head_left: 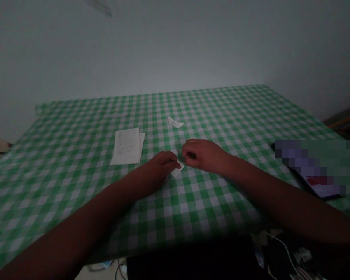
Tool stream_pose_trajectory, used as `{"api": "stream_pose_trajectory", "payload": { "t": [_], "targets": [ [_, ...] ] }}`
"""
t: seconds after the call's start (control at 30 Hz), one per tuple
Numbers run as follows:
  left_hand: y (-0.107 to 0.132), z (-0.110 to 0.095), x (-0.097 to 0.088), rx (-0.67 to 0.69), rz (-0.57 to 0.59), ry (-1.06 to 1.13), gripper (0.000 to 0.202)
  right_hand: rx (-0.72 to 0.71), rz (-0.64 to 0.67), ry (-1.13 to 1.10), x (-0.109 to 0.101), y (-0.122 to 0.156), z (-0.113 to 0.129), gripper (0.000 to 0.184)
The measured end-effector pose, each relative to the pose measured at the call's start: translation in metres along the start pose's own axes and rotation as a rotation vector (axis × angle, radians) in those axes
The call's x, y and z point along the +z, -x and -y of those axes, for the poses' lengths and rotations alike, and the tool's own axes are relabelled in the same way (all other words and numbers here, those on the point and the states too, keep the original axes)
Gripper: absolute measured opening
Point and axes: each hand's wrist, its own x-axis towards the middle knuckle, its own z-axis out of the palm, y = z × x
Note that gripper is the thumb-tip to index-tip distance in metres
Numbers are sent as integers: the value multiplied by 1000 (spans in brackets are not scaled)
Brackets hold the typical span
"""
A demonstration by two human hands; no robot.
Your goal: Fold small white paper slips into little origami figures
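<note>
My left hand (163, 165) is closed over a small white piece of folded paper (177, 171), pressing it at the table's middle. Part of that paper lies hidden under the fingers. Just to its right, my right hand (201, 153) is held with the fingers curled in. A dark spot shows at its curled fingers, but what they hold, if anything, is too dim to tell. Farther back lies another small folded white paper (175, 123), apart from both hands. To the left of my left hand rest sheets of paper with lines of writing (126, 147).
A green and white checked cloth (76, 155) covers the table. At the right lies a tablet-like device (317, 171) with a blurred screen, beside my right forearm. A pale wall (169, 46) stands behind. Cables (282, 249) and dark clutter are below the front edge.
</note>
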Motion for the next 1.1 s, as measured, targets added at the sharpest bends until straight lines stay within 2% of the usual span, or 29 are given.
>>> {"api": "stream_pose_trajectory", "payload": {
  "t": [0.1,0.27,0.4,0.57,0.77,0.97,1.1],
  "targets": [
    [-2,-1,-1,-37,-2,-97,44,5,26,16,-1,0,-1,6],
    [1,-3,-2,-15,71,-100,41,10,26,33,0,0,-2,6],
    [2,-6,-1,-3,45,-3,27,-75,66,-19,-2,2,-2,6],
    [1,-1,3,-2,-1,191,11,-170,138,-81,-7,6,-2,19],
    [-1,2,1,-36,-44,274,18,-219,133,-95,-1,5,-4,28],
    [-2,0,-2,-8,-91,281,14,-265,125,-111,5,3,-5,17],
    [-2,-1,-6,-56,-96,273,11,-262,101,-115,7,1,-5,21]
  ]
}}
